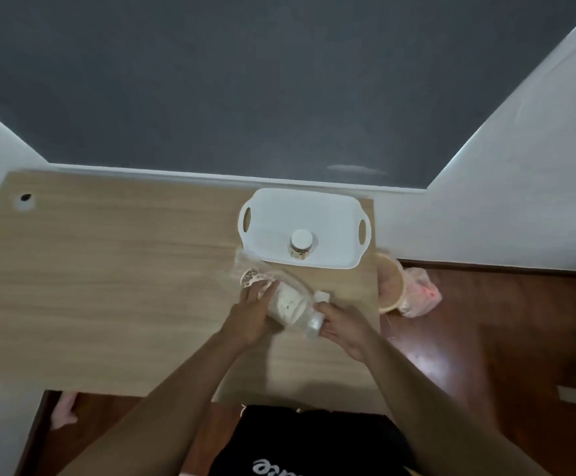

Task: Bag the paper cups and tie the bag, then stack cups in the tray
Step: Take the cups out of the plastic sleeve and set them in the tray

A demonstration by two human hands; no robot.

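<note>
Paper cups in a clear plastic bag (288,300) lie slanted between my hands, left hand (250,312) gripping the far end, right hand (343,324) pinching the nearer end.

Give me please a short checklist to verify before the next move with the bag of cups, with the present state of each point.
1. Cups inside the clear bag: ok, a sleeve of paper cups lies in it on the table.
2. Left hand steadies the sleeve: ok.
3. Right hand holds the bag end: ok, it pinches the plastic.
4. Bag tied: cannot tell, the plastic is blurred.
5. Tray has room: ok, only one upside-down cup stands in it.
6. Cup at the open end fully covered: cannot tell.
</note>
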